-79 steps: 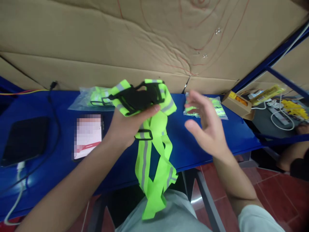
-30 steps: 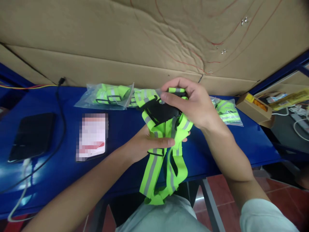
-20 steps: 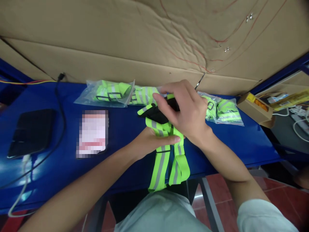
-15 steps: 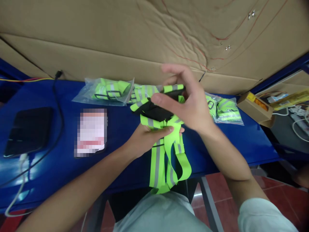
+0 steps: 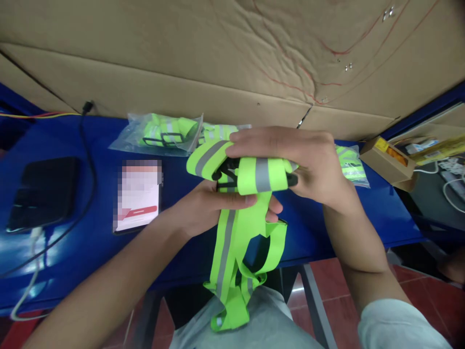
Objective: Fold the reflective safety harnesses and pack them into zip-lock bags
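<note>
A neon-yellow reflective strap bundle [image 5: 262, 175] with grey stripes and black buckles is held over the front of the blue table. My left hand [image 5: 207, 206] grips it from below, thumb across the front and fingertips showing past its right side. Over the top lies my right hand [image 5: 290, 155], its fingers wrapped across the upper folds and the thumb mostly hidden. Loose straps [image 5: 227, 247] hang down from the bundle to the light shirt at my lap.
Clear bags of similar straps [image 5: 165, 132] lie along the cardboard wall [image 5: 145, 82]. Left on the blue table [image 5: 98, 194] are a phone [image 5: 138, 194], a black device [image 5: 43, 191] and cables. An open cardboard box [image 5: 387, 160] stands at the right.
My right hand has come down and closed over the top of the bundle. The upper straps are now folded over the black part, and the loose ends hang lower.
</note>
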Tool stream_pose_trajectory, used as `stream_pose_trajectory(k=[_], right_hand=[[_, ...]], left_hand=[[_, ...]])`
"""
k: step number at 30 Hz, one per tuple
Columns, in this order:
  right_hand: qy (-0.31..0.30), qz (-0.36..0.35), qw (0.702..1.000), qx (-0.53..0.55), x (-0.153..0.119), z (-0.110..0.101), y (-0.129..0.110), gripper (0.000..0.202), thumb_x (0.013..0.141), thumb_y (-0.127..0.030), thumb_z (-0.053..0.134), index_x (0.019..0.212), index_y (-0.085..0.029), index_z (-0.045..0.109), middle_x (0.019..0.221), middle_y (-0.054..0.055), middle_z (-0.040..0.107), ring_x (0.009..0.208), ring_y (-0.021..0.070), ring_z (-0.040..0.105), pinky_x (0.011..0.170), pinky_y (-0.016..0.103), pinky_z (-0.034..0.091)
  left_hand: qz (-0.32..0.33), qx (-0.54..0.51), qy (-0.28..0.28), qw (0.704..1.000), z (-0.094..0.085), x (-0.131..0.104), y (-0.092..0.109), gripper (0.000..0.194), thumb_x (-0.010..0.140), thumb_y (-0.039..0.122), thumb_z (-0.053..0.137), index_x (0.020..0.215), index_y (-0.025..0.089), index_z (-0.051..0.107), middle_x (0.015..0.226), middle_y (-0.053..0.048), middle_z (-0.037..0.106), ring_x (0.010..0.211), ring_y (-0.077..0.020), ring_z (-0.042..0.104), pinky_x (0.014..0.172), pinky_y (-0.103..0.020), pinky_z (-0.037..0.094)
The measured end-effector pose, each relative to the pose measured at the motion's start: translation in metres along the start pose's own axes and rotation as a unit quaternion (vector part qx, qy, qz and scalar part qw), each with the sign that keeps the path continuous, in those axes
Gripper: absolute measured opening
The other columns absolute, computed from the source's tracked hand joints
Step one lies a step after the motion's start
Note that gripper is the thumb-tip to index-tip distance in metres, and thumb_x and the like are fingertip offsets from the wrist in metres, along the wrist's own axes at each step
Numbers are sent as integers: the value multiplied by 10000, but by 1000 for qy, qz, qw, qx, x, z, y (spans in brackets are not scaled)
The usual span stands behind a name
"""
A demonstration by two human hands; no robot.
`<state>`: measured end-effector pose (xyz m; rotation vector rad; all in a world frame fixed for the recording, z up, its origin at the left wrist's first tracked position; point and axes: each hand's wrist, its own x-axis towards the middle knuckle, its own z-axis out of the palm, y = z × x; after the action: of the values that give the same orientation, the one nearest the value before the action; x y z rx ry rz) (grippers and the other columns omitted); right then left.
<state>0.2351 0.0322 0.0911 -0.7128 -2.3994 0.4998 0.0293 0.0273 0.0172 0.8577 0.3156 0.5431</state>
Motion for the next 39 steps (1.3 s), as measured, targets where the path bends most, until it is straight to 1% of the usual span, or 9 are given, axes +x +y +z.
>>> stream_pose_trajectory(k=[4,8,13,18,22,26,30,33,39], right_hand=[[19,36,998,-56,-3,3,4,418,988,-185,519,1240,-407,769,1460,-104,647,1380,247,617,1172,393,526],[7,65,996,-55,1,8,7,409,1013,-233,490,1245,-429,763,1482,-127,621,1410,221,588,1153,361,532],[-80,97,990,64,1,-8,22,497,924,-317,673,1415,-393,653,1631,-54,478,1532,261,444,1207,387,474],[-104,75,953,274,-5,-21,34,834,872,-439,762,1605,-308,386,1662,51,438,1569,281,376,1205,500,446],[-28,141,978,153,1,-7,15,424,905,-411,768,1264,-191,712,1235,17,754,1207,232,698,1034,356,583],[6,148,989,22,0,-3,-5,244,976,-433,697,1102,-241,780,966,-19,784,930,206,748,906,346,616],[111,106,985,-84,-7,-9,-6,241,975,-425,704,1150,-280,782,1070,8,793,999,257,763,928,380,620],[168,60,969,-172,-11,-4,4,302,1026,-393,611,1275,-286,744,1269,24,755,1215,280,703,1085,401,564],[61,15,973,-224,-4,29,28,382,1102,-329,435,1397,-313,677,1432,14,680,1331,255,634,1176,438,492]], left_hand=[[17,-28,-7,999,-2,-6,10,278,789,314,868,1049,217,845,1070,-74,825,1001,-302,793,895,-368,659],[23,-15,-19,999,-7,-4,12,536,683,560,923,1096,230,835,1132,-104,812,1058,-366,776,913,-436,664],[24,9,143,989,-4,1,7,401,727,517,906,970,209,829,978,-86,827,924,-339,800,836,-438,679],[108,206,221,947,1,-5,5,383,768,461,895,1086,268,805,1135,-42,811,1233,-345,704,1084,-463,580],[137,293,206,924,5,-2,2,318,818,479,848,1059,275,805,1129,-19,808,1166,-311,729,1042,-428,600],[106,190,170,961,2,6,-3,358,827,435,856,1130,254,795,1241,-40,783,1247,-309,700,1094,-436,569],[3,114,64,991,-1,14,-8,416,788,365,892,1152,189,789,1174,-121,802,1129,-332,754,1025,-438,593],[-14,79,94,992,0,20,-13,396,779,313,894,1130,168,780,973,-114,828,916,-296,794,884,-409,632],[74,123,172,974,-12,19,-7,281,767,403,886,928,186,808,988,-89,818,1014,-329,771,934,-441,624]])
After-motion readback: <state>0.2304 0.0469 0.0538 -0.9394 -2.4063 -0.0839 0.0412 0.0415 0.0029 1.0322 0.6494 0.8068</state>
